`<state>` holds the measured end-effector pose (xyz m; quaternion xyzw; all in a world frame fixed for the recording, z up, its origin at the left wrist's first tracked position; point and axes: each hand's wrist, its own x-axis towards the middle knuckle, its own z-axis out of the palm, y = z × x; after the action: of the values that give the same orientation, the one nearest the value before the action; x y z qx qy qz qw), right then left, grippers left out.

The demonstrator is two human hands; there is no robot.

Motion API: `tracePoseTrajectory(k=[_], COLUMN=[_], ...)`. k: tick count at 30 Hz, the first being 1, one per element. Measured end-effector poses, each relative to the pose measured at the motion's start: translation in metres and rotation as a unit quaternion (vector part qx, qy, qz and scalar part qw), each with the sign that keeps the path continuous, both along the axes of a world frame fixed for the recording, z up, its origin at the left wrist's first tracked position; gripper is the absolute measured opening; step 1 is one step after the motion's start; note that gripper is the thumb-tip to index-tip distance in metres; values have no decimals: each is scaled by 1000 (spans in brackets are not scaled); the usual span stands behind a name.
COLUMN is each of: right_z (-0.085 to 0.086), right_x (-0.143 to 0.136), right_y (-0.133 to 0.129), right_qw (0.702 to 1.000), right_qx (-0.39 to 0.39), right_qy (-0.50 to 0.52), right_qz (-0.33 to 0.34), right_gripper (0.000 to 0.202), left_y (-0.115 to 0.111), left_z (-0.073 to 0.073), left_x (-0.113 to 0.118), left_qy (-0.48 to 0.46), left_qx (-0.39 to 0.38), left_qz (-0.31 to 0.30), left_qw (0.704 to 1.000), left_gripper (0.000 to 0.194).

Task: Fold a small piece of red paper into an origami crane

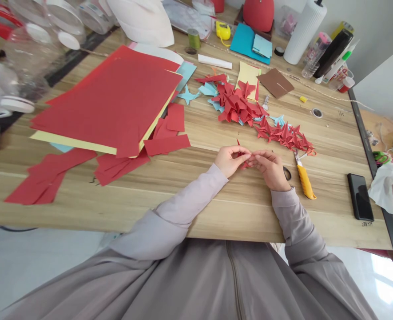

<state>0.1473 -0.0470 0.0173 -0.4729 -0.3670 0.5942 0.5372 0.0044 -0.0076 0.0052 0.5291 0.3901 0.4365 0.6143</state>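
Two hands on one small piece: your left hand (230, 159) and right hand (270, 169) meet just above the worktop (216, 209), near its front edge, and both pinch a small red paper fold (243, 156) between the fingertips. The grip on each side is clenched on that fold; only a red tip and a sliver show, the rest is hidden behind your fingers, so I can't tell which crease you're on. Risks as I read them: the piece is tiny and thin, so a hard pinch or a pull with the hands apart could tear it at a crease or round off a point. A fold pressed in blind, under the fingers, may land off-line and skew the shape. The yellow utility knife (304, 178) lies just beside your right wrist, with a dark ring-shaped item touching or nearly touching the hand; a sideways sweep could knock the knife or catch the blade end. The row of finished red paper pieces (284, 134) sits just beyond your hands, so a forward reach could scatter or crush them. The phone (360, 196) lies near the right edge, well apart from your hands. The stack of red sheets (113, 102) is off to the left, also well apart.
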Motion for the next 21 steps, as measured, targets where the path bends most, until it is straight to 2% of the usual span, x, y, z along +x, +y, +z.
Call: tracePoseTrajectory(k=[7,13,21], right_z=[-1,0,-4], right_x=[4,2,-6], right_y=[1,0,-1], right_qw=[999,998,1000], right_qx=[-31,-12,2], right_qy=[-3,-39,-7], right_qz=[19,37,-5], right_gripper=[22,25,23], left_y=[0,-3,-4], left_z=[-2,-1,-3], left_x=[1,1,2], left_qy=[-21,-19,-8], left_qx=[-29,-38,-13], left_qz=[-5,-16,-2], left_qw=[999,999,1000], left_gripper=[22,24,20])
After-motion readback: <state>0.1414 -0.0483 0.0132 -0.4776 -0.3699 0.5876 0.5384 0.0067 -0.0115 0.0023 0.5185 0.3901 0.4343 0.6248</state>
